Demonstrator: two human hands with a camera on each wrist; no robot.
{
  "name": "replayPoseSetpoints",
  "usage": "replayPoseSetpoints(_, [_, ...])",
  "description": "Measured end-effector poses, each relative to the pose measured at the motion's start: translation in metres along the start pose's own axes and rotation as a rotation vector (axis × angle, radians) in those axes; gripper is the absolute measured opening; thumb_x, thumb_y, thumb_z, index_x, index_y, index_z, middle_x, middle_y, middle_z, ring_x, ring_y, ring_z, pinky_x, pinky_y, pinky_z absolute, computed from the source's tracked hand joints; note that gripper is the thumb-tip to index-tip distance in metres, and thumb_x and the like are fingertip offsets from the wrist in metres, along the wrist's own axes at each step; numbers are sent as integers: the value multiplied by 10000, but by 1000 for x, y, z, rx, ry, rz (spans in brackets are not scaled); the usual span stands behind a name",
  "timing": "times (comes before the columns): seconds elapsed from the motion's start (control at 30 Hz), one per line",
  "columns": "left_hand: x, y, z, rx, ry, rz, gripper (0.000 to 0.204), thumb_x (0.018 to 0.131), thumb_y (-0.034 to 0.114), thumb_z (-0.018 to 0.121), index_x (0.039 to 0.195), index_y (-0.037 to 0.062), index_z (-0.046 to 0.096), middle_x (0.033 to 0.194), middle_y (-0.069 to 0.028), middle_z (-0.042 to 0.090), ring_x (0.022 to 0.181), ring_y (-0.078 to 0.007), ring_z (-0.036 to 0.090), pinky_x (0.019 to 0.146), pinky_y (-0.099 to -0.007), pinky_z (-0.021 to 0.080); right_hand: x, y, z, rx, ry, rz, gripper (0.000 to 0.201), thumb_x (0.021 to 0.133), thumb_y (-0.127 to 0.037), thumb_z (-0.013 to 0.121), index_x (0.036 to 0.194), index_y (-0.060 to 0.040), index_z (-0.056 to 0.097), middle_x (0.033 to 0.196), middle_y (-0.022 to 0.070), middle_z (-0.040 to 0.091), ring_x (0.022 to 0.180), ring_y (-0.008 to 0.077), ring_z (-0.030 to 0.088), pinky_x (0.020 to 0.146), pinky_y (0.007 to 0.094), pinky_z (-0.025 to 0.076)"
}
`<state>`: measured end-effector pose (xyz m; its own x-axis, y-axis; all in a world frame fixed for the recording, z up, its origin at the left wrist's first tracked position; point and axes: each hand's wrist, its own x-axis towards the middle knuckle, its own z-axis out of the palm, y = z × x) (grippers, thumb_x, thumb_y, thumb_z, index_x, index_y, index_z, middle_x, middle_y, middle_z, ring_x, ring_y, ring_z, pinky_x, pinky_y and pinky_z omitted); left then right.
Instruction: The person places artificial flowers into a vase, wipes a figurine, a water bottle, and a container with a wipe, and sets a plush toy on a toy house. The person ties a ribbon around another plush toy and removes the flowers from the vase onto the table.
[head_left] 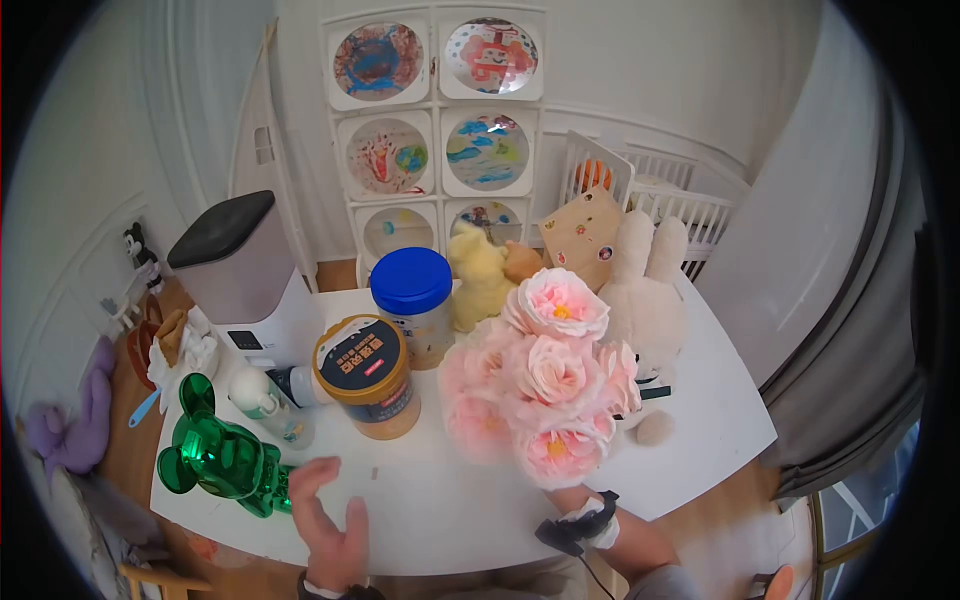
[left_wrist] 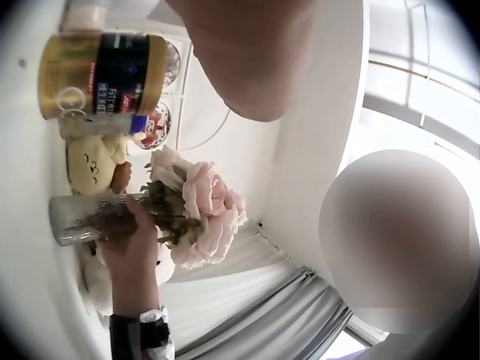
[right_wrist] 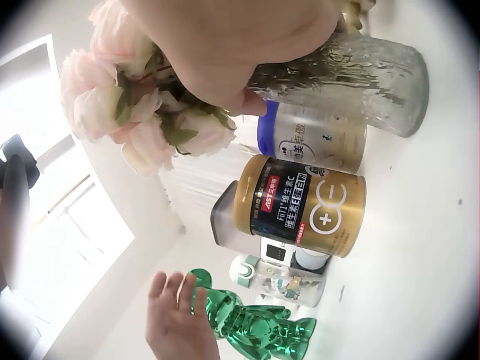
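My right hand grips a clear textured glass vase around its upper part. Pink artificial-looking roses with green leaves fill the vase and hide most of that hand in the head view. My left hand is held over the front of the table with its fingers extended and nothing in it. Just to its left is a shiny green bear figurine. Behind the left hand stands a gold can with a dark label.
On the white table are a blue-lidded container, a drink bottle, a grey-lidded appliance, a yellow plush toy and a white long-eared plush. A grey curtain hangs at the right.
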<state>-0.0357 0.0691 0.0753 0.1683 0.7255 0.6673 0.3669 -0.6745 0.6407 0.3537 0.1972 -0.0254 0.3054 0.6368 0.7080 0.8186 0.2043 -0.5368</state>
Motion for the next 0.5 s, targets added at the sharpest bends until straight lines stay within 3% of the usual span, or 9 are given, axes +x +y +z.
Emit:
replayPoseSetpoints(0.07, [51, 11, 25, -21, 11, -40, 530, 858, -26, 522, 1369, -7, 386, 1341, -188, 448, 1234, -295, 476, 1084, -424, 356, 1, -3, 5, 27, -24, -7, 520, 811, -152, 746, 1286, -59, 558, 1323, 147, 572, 1246, 323, 527, 1049, 421, 412])
replayPoseSetpoints(0.13, [110, 4, 69, -90, -67, 27, 664, 853, -67, 494, 1477, -13, 273, 1455, -220, 386, 1375, -311, 396, 1154, -427, 286, -1, -6, 8, 51, -41, -7, 521, 811, -152, 746, 1288, -59, 557, 1325, 148, 571, 1248, 323, 526, 1050, 421, 411])
replayPoseSetpoints(0.27, [187, -41, 211, -366, -343, 128, 849, 832, -88, 521, 1552, -9, 78, 1582, -265, 209, 1476, -350, 253, 1187, -403, 220, 12, -3, 0, 66, -65, -29, 524, 812, -152, 746, 1291, -58, 553, 1329, 149, 567, 1251, 323, 523, 1051, 420, 410])
replayPoseSetpoints(0.33, [203, -74, 265, -145, -337, 246, 938, 813, 7, 632, 1568, 46, 76, 1589, -272, 175, 1481, -404, 202, 1186, -479, 199, 27, 5, -14, 59, -80, -56, 526, 813, -152, 745, 1292, -58, 551, 1330, 149, 565, 1252, 323, 521, 1052, 420, 409])
replayPoseSetpoints(0.37, [210, -70, 274, -153, -324, 260, 938, 813, 7, 632, 1568, 46, 76, 1589, -272, 175, 1481, -404, 202, 1186, -479, 199, 38, 8, -18, 59, -79, -73, 527, 813, -152, 745, 1293, -57, 551, 1331, 149, 564, 1253, 322, 520, 1052, 420, 409])
replayPoseSetpoints(0.43, [213, -64, 292, 211, -513, -81, 980, 788, 67, 686, 1579, 112, 110, 1596, -226, 202, 1484, -412, 158, 1165, -559, 180, 55, 16, -26, 62, -77, -92, 528, 813, -152, 745, 1294, -57, 549, 1333, 150, 562, 1255, 322, 519, 1053, 419, 408])
replayPoseSetpoints(0.5, [214, -77, 309, 276, -502, -63, 1023, 771, 117, 726, 1584, 147, 105, 1588, -209, 223, 1466, -411, 192, 1137, -577, 205, 61, 23, -30, 72, -81, -91, 530, 814, -152, 745, 1296, -57, 547, 1335, 150, 560, 1256, 322, 517, 1054, 419, 407])
